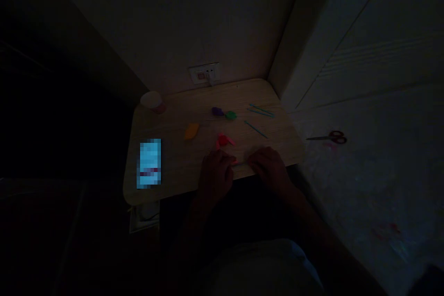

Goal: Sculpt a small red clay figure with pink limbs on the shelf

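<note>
Near the front edge of a small wooden table, my left hand (217, 173) is closed, its fingertips pinching a small red piece (235, 161). My right hand (268, 164) is just to the right, fingers pressed together at the tabletop. A faint thin line seems to run between the two hands; what the right fingers grip is too dark to make out. Just beyond my left hand lies a red lump with pink strips (223, 140). Farther back are a purple lump (217, 111) and a green lump (231, 115). An orange piece (191, 131) lies to their left.
The room is very dark. Several thin bluish-green sticks (255, 129) lie at the table's right. A cup (152, 101) stands at the back left, with a lit, blurred-out screen (150, 163) nearer. Scissors (335, 137) lie beyond the right edge. A wall socket (204, 73) is behind.
</note>
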Tool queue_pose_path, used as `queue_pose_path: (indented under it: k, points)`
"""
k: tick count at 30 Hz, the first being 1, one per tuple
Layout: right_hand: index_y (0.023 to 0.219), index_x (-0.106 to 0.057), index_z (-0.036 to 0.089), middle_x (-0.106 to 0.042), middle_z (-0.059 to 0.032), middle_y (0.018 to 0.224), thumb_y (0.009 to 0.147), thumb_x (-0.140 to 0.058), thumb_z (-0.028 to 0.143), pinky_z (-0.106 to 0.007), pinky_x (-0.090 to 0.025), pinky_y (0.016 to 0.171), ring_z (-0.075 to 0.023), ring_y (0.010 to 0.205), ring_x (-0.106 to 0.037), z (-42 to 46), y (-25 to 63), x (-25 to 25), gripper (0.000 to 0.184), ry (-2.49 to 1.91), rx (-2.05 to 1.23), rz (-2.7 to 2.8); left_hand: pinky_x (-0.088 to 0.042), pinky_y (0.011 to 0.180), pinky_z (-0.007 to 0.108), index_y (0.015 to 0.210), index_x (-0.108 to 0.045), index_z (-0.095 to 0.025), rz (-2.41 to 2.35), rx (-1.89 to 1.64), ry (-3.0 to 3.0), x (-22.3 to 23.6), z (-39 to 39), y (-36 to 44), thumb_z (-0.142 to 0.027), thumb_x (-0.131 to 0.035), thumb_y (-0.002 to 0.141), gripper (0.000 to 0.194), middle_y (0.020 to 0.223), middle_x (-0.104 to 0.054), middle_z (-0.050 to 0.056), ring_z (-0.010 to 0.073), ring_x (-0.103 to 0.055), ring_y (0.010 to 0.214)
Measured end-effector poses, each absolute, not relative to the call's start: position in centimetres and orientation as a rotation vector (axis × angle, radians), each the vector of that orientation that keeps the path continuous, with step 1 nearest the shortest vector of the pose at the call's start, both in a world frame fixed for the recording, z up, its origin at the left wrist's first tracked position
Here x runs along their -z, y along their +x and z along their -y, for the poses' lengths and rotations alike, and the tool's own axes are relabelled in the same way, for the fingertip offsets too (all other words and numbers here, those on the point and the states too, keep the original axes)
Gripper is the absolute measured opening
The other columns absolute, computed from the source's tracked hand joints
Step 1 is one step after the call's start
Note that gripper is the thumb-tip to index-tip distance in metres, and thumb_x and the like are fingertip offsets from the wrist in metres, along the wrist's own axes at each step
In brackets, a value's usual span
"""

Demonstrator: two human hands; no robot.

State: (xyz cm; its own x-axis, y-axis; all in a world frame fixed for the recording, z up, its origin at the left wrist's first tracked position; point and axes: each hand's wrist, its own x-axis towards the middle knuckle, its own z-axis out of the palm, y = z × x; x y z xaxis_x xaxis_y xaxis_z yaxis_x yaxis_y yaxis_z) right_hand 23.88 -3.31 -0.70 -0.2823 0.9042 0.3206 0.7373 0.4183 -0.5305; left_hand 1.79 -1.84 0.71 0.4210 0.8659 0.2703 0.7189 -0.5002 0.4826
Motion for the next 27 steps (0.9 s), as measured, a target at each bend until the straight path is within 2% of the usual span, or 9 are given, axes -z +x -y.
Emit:
queue_pose_path:
  k: [7, 15, 21, 27]
  points:
    - [0.097, -0.073, 0.021, -0.071, -0.0089, 0.095, 0.103, -0.055, 0.025, -0.042, -0.046, 0.085, -0.0266, 0.092, -0.059, 3.2, 23.5, 1.2, 0.019, -1.386, -0.346, 2.106, -0.046, 0.094, 0.046, 0.114, -0.073, -0.023, -1.355, -0.702, 2.387, -0.5, 1.9, 1.5, -0.008, -0.058, 0.086, 0.035, 0.106, -0.067, 0.008, 0.027, -0.06, 0.106]
    - [0.095, -0.074, 0.019, -0.068, -0.0097, 0.089, 0.104, -0.053, 0.025, -0.041, -0.047, 0.081, -0.0265, 0.089, -0.056, 3.0, 23.1, 1.5, 0.024, -1.396, -0.291, 2.085, -0.044, 0.09, 0.047, 0.112, -0.075, -0.024, -1.35, -0.692, 2.397, -0.5, 1.8, 1.4, -0.007, -0.059, 0.084, 0.036, 0.106, -0.065, 0.007, 0.0279, -0.059, 0.106]
    - [0.096, -0.071, 0.021, -0.071, -0.0092, 0.093, 0.101, -0.055, 0.025, -0.043, -0.05, 0.084, -0.0267, 0.091, -0.061, 3.0, 23.7, 0.7, 0.018, -1.355, -0.429, 2.031, -0.044, 0.092, 0.046, 0.117, -0.07, -0.024, -1.371, -0.685, 2.393, -0.6, 2.0, 1.5, -0.011, -0.058, 0.089, 0.033, 0.109, -0.067, 0.008, 0.0281, -0.059, 0.108]
    - [0.101, -0.063, 0.022, -0.074, -0.0084, 0.094, 0.1, -0.05, 0.029, -0.037, -0.053, 0.078, -0.0248, 0.086, -0.069, 4.4, 24.7, 0.2, 0.015, -1.523, -0.553, 1.778, -0.044, 0.097, 0.047, 0.116, -0.064, -0.021, -1.425, -0.7, 2.387, -0.4, 2.1, 1.8, -0.017, -0.059, 0.092, 0.025, 0.117, -0.07, 0.008, 0.0288, -0.06, 0.111]
